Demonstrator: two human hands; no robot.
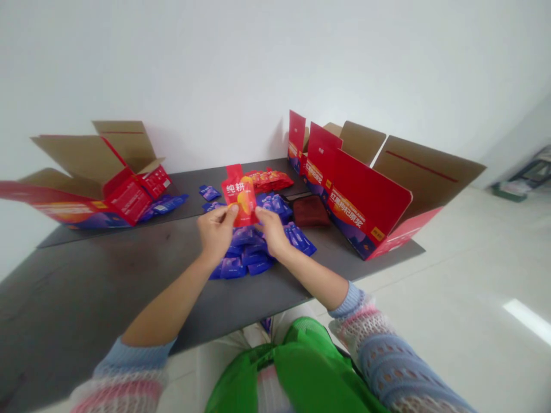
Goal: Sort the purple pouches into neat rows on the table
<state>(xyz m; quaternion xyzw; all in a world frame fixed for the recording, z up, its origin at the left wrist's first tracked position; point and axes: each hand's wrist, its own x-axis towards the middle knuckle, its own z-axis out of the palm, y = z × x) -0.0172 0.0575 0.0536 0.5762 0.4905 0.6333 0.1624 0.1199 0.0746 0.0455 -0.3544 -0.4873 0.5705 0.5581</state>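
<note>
Both my hands hold one red pouch (239, 193) upright above the dark table (86, 287). My left hand (216, 230) pinches its lower left corner, and my right hand (271, 230) pinches its lower right corner. The pouch has white characters and an orange picture on its face. Directly under my hands lies a heap of several blue sachets (253, 252). Behind the pouch, more red pouches (270, 180) lie in a small pile.
An open red carton (103, 189) stands at the left with blue sachets (166, 203) spilling beside it. Open red cartons (365, 201) line the right edge. A dark red cloth (310, 211) lies near them. A green bag (297, 367) sits at my lap.
</note>
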